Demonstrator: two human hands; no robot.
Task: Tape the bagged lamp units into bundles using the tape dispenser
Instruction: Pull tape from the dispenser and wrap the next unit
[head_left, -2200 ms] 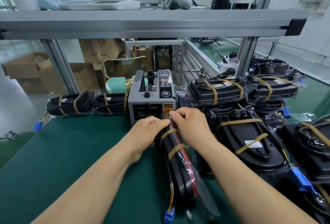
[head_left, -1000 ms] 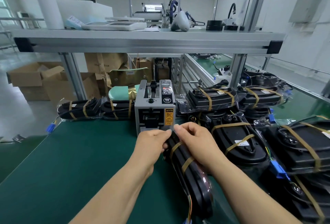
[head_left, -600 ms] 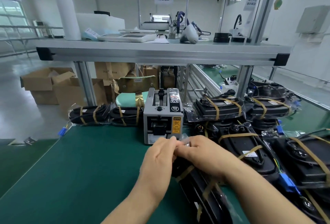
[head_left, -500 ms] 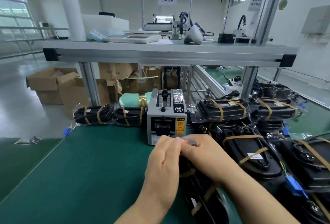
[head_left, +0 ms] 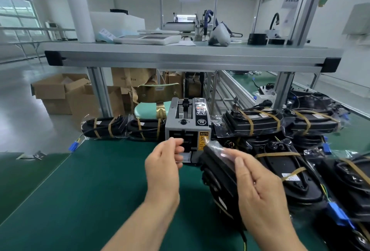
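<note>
Holding slim black film-bagged lamp unit (head_left: 220, 176) in right hand (head_left: 260, 196).

Bare L hand (head_left: 162, 163), bare R hand (head_left: 259, 187), forearms bare, nails short, plain

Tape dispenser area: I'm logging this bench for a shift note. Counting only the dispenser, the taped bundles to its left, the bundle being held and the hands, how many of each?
tape dispenser: 1
taped bundles left of it: 2
held bundle: 1
hands: 2 (left hand, right hand)
Total: 6
</note>
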